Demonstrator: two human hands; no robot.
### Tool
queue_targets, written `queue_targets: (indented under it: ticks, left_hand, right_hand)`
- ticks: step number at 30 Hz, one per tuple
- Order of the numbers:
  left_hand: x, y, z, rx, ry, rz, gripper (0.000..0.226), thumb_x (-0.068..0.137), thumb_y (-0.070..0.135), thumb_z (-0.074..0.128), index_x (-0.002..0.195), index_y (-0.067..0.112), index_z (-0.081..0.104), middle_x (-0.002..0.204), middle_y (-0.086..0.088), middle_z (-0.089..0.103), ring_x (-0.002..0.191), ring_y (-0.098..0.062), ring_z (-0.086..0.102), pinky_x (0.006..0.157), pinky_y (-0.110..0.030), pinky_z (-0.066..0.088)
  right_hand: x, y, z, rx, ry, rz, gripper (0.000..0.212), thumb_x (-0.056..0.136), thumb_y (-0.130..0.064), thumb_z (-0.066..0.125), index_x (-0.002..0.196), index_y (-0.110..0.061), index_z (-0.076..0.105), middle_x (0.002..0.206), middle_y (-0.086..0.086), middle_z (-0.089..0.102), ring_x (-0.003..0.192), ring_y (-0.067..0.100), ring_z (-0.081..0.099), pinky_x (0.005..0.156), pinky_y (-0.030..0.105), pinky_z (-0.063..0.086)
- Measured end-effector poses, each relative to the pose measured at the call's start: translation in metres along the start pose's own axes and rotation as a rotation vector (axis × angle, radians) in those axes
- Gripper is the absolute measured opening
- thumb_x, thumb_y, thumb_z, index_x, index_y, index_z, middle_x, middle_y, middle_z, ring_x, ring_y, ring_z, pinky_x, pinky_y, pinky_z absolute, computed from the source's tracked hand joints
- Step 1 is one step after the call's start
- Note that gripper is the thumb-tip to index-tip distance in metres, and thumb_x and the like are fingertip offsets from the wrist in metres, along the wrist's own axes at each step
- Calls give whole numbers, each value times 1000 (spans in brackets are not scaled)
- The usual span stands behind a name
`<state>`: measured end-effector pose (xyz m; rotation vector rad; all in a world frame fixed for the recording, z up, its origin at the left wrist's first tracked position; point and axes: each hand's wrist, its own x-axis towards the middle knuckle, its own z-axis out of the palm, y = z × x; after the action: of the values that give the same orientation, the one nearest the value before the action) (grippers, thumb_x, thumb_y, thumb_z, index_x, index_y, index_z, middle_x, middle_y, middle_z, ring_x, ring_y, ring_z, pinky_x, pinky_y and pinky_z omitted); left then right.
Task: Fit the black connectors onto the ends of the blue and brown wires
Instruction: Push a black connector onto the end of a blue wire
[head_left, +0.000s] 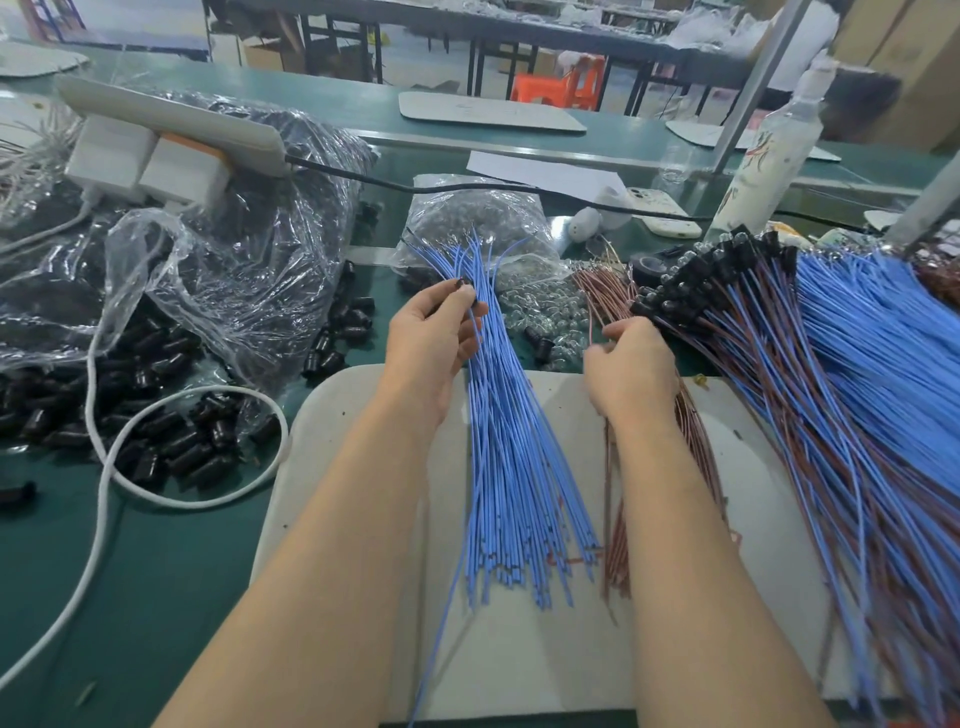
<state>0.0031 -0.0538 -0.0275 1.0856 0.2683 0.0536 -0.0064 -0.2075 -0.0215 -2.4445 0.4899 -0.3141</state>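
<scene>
Evidently light and springy, thin blue insulated wires (511, 467) fan across a pale grey mat (545, 665). Above them the left hand (436, 338) pinches a small black plastic connector (462, 283). Beside it, the right hand (631, 364) pinches a limp thin brown wire (590, 325), which is best gripped near its tip.
</scene>
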Motion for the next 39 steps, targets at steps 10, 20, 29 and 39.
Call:
queue_targets:
  ticks: [10,20,29,39]
  left_hand:
    - [-3,5,2,-57,-225,-120,13,93,15,54,85,13,64,73,3,69,63,-6,57,59,-16,49]
    - [-17,2,6,122,-678,-221,15,94,11,47,94,10,63,112,-10,69,98,-22,68,88,-31,55]
    - [-17,4,5,3,-672,-246,17,94,12,48,90,4,62,93,-8,72,84,-16,70,74,-25,57]
    - [-21,8,3,-63,-779,-336,15,83,18,54,92,5,56,82,-4,72,57,-8,59,55,-16,51]
  right_hand:
    - [3,-7,-17,1338,-537,165,26,97,0,41,90,-10,64,66,-2,60,62,9,56,56,19,51]
    - [-1,-12,-20,1714,-261,45,21,97,-4,44,92,-15,60,74,-1,68,68,11,62,63,22,48]
    - [-7,-19,-11,1401,-83,-29,19,99,-7,45,91,-20,56,73,-4,65,70,8,58,63,18,45]
    - [1,-6,-19,1474,323,159,16,99,-11,44,93,-23,54,71,-4,60,55,5,47,52,18,38]
